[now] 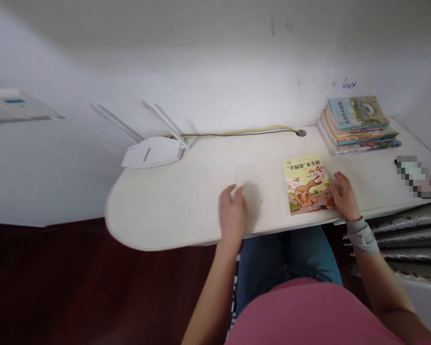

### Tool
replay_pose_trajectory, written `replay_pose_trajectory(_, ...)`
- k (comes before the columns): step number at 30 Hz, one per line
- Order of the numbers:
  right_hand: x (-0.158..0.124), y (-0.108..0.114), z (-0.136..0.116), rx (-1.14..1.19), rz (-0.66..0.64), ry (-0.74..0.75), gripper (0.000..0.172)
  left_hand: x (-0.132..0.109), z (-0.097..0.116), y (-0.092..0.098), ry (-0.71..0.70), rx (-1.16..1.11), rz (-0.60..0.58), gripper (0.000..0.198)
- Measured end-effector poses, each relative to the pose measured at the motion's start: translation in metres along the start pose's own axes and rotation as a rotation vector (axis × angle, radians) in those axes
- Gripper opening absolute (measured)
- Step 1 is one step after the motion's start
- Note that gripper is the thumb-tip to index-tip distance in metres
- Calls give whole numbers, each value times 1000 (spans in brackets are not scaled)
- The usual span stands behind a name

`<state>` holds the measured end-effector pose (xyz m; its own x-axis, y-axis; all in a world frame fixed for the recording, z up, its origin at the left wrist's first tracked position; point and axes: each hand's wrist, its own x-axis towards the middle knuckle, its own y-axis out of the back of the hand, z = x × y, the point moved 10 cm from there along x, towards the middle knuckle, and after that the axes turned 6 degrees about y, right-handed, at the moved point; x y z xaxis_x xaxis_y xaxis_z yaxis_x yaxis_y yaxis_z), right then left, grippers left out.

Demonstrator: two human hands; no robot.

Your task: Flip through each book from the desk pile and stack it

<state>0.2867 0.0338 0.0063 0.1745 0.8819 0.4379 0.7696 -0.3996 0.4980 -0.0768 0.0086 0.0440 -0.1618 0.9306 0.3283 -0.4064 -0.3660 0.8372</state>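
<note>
A yellow picture book (307, 184) with a cartoon tree stump on its cover lies flat near the front of the white desk (201, 201). At its right edge is my right hand (345, 196), wearing a grey wrist wrap; the fingers are apart and the fingertips meet or overlap the cover's edge, though contact is hard to judge. My left hand (232, 211) hovers over the desk's front edge, left of the book, fingers loosely bent and apart with nothing in them. Its shadow falls on the desktop beside it.
Several books form a stack (359, 124) at the back right. A phone-like object (416, 177), partly blurred out, lies at the far right. On the left sits a white router (153, 152) with raised antennas. Cables (233, 132) run along the wall into a desk hole (300, 133).
</note>
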Motion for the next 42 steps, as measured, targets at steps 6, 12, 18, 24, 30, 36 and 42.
replay_pose_trajectory(6, -3, 4, -4, -74, -40, 82, 59, -15, 98, -76, -268, -221, -269, 39)
replay_pose_trajectory(12, -4, 7, -9, 78, -59, -19, 63, -25, 99, -97, -343, 54, -270, 55)
replay_pose_trajectory(18, -8, -5, -17, 474, 14, -187, 53, -27, 99, -95, -337, 129, -283, 59)
replay_pose_trajectory(24, 7, -34, -90, 596, -63, 82, 42, -27, 102, -94, -323, 63, -323, 59)
replay_pose_trajectory(30, 21, -59, -170, 122, -286, 504, 52, -17, 99, -73, -410, 32, -423, 58)
replay_pose_trajectory(36, 6, -114, -175, -412, -515, 665, 44, 22, 38, -57, -266, 198, -431, 59)
replay_pose_trajectory(42, -14, -156, -157, -642, -579, 710, 41, 23, 11, -65, -206, 300, -412, 65)
